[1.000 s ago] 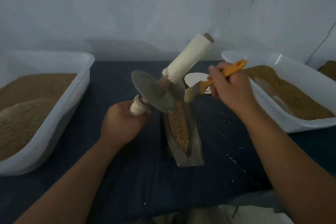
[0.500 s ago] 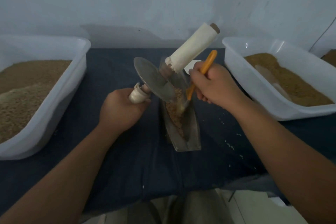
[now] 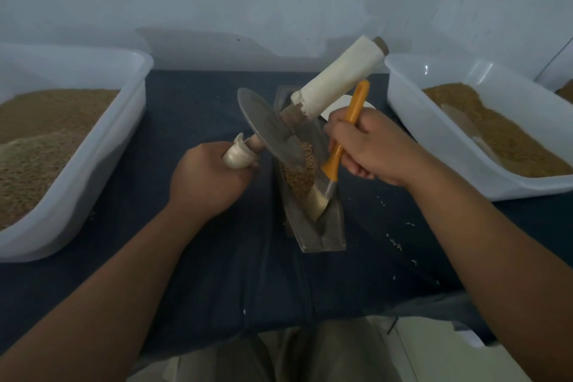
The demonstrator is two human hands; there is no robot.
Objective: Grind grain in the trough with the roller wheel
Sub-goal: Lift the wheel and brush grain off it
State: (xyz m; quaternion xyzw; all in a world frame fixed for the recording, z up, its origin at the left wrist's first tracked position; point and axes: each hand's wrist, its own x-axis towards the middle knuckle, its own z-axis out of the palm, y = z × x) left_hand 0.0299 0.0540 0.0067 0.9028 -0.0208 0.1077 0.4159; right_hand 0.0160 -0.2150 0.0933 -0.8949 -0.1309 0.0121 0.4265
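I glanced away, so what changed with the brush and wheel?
The right hand swept the orange-handled brush down toward the person; its bristles now sit in the grey metal trough. The left hand still grips the tilted metal roller wheel by its wrapped handle.

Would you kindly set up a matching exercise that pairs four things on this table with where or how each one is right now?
Things:
1 roller wheel
2 brush
3 trough
4 right tub

States:
A lies on the dark cloth, grain in it
B orange handle gripped by the right hand
C white plastic, on the right side
D tilted, one handle gripped by the left hand

Pairs: 1-D; 2-B; 3-A; 4-C
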